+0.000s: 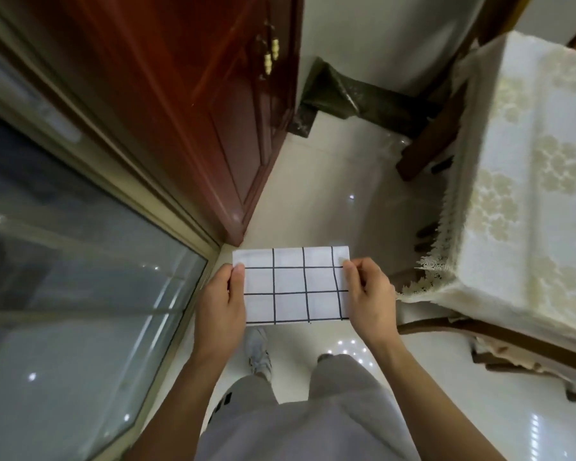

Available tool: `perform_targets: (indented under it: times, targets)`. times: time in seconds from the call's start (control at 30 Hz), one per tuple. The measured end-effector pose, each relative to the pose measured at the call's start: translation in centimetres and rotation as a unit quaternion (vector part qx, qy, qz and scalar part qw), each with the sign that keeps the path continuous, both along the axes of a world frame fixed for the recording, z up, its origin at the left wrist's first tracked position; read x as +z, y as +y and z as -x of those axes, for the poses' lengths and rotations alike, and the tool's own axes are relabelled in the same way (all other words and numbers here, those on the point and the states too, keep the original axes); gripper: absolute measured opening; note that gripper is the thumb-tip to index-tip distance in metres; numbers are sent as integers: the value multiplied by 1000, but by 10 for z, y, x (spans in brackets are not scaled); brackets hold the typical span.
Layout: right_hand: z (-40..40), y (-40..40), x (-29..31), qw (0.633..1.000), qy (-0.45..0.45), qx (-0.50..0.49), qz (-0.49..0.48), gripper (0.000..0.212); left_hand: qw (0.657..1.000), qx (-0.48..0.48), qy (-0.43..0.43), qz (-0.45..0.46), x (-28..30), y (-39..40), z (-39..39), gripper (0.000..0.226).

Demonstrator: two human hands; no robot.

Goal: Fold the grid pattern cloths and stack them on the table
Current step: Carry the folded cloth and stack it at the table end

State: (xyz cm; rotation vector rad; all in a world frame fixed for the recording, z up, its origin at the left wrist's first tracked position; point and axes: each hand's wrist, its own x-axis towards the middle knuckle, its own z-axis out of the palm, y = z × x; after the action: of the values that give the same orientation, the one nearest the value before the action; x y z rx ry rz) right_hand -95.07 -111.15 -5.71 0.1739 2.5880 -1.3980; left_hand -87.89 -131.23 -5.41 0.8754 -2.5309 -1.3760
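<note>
Head view: both hands, left hand (221,302) and right hand (368,299), pinch folded grid cloth (291,287).

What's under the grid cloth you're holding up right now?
Only glossy floor tile and one shoe, well below the grid cloth; both hands pinch its side edges. Whatever lies directly behind it is hidden.

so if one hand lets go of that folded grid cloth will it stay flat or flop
Probably flop: the grid cloth looks thin, stretched flat only between the left hand and right hand. Likely light, since thumb-and-finger pinches hold it. Its folded layers might slide open.
</note>
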Motion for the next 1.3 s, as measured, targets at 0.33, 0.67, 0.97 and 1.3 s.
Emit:
perform_targets:
  times: [0.33,0.67,0.97,1.3]
  targets:
    - [51,-12,9,991,-3,-136,1,28,987,-164,3,-3,4,-30,111,40]
    - [195,19,-13,984,3,-175,36,26,978,-206,11,2,-6,3,277,41]
    - [392,97,2,981,26,-190,24,25,978,-207,13,29,-2,74,480,42]
    - [530,135,6,975,32,-219,17,23,965,-259,19,22,7,116,641,40]
